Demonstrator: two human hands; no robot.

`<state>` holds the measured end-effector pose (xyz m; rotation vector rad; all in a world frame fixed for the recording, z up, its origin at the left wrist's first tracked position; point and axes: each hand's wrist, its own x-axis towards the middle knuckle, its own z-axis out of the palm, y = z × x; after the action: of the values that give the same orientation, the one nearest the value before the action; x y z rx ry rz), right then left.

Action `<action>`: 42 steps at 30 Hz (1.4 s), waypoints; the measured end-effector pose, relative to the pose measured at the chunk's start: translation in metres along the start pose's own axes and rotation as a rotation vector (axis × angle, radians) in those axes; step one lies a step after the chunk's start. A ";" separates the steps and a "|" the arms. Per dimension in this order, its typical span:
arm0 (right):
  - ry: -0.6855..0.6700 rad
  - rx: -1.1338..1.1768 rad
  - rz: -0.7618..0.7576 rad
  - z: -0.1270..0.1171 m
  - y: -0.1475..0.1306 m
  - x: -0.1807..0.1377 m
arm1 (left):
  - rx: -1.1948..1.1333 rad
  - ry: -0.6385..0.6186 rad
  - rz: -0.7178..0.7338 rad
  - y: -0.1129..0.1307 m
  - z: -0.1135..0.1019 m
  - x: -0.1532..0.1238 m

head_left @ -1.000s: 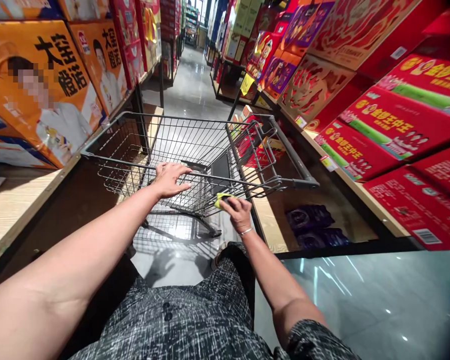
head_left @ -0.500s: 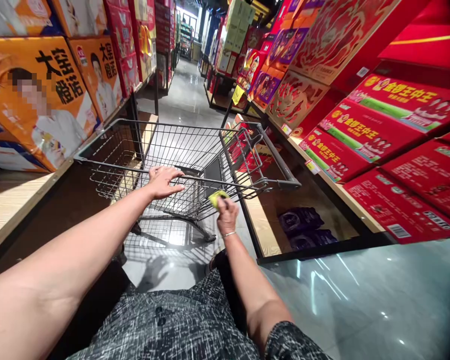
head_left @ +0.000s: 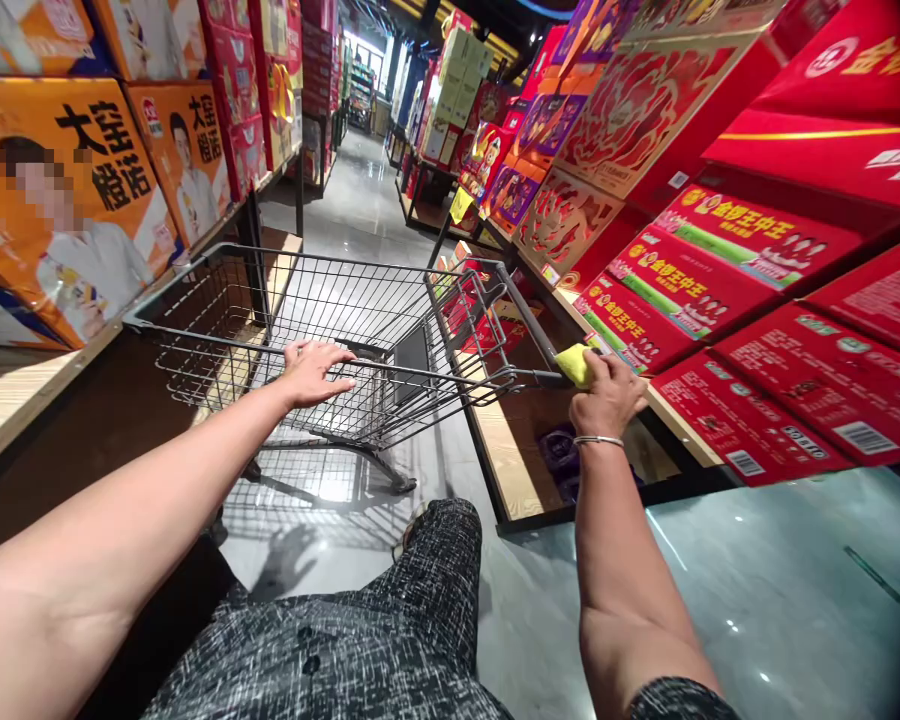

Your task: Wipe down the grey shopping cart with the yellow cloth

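Note:
A grey wire shopping cart [head_left: 330,300] stands sideways before me, its handle bar [head_left: 529,325] at the right end. Along its near top rim rests my left hand [head_left: 316,374], palm down, with the fingers stretched out and the thumb apart. My right hand [head_left: 606,392] is closed on a yellow-green cloth [head_left: 574,365] at the near end of the handle bar. The cloth appears to touch the bar's corner; part of it is hidden by the fingers. The cart's wire basket holds nothing that I can see.
Orange drink packs [head_left: 82,200] fill the left shelf. Stacked red boxes [head_left: 690,330] line the right shelf [head_left: 510,470], with purple packs [head_left: 559,455] on its lower board. A yellow price tag [head_left: 461,205] hangs farther back. The shiny floor aisle [head_left: 360,180] runs away between the shelves.
My right hand has moved right with the cloth, from beside the basket's near side to the end of the handle bar. My left hand stays on the rim. The view has shifted slightly.

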<state>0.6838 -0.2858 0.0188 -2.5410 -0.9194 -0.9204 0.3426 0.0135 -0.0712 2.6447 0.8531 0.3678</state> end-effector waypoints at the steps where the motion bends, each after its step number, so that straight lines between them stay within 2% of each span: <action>1: -0.062 0.002 -0.003 -0.005 -0.002 0.004 | 0.000 0.002 0.000 0.000 0.000 0.000; 4: -0.218 -0.027 -0.098 -0.015 -0.029 0.003 | 0.010 -0.002 -0.010 0.001 0.001 0.000; 6: -0.276 -0.053 -0.222 -0.019 -0.054 -0.001 | 0.024 -0.002 -0.013 0.002 0.001 0.000; 10: -0.459 -0.049 -0.635 -0.017 -0.101 -0.014 | 0.042 0.002 -0.014 0.003 0.002 0.000; 12: -0.547 -0.039 -0.793 -0.012 -0.124 -0.026 | 0.038 -0.001 -0.013 0.005 0.003 0.000; 14: -0.576 -0.028 -0.833 -0.008 -0.143 -0.037 | 0.034 0.001 -0.004 0.006 0.004 0.000; 16: -0.570 -0.041 -0.805 -0.011 -0.153 -0.042 | 0.033 0.008 0.007 0.007 0.005 -0.001; 19: -0.568 -0.156 -0.687 -0.027 -0.140 -0.026 | 0.029 0.014 0.006 0.008 0.007 -0.001; 23: -0.454 -0.295 -0.423 -0.045 -0.082 0.019 | 0.017 0.025 -0.001 0.008 0.007 0.000; 26: -0.601 -0.256 -0.408 -0.042 -0.044 0.044 | 0.033 0.023 0.005 0.008 0.010 0.002; 28: -0.694 -0.223 -0.431 -0.037 -0.032 0.049 | 0.072 0.026 0.005 0.009 0.012 0.002; 31: -0.692 -0.246 -0.434 -0.036 -0.031 0.044 | 0.147 0.041 -0.009 0.013 0.017 0.004; 35: -0.656 -0.285 -0.432 -0.048 -0.038 0.025 | 0.203 0.015 -0.058 0.014 0.019 0.012; 39: -0.605 -0.317 -0.437 -0.062 -0.046 0.005 | 0.210 -0.047 -0.140 0.007 0.013 0.025; 42: -0.618 -0.312 -0.476 -0.076 -0.059 -0.007 | 0.190 -0.042 -0.225 0.001 0.006 0.031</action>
<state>0.6055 -0.2788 0.0745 -3.0032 -1.7323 -0.3838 0.3694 0.0302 -0.0719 2.6755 1.2120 0.1803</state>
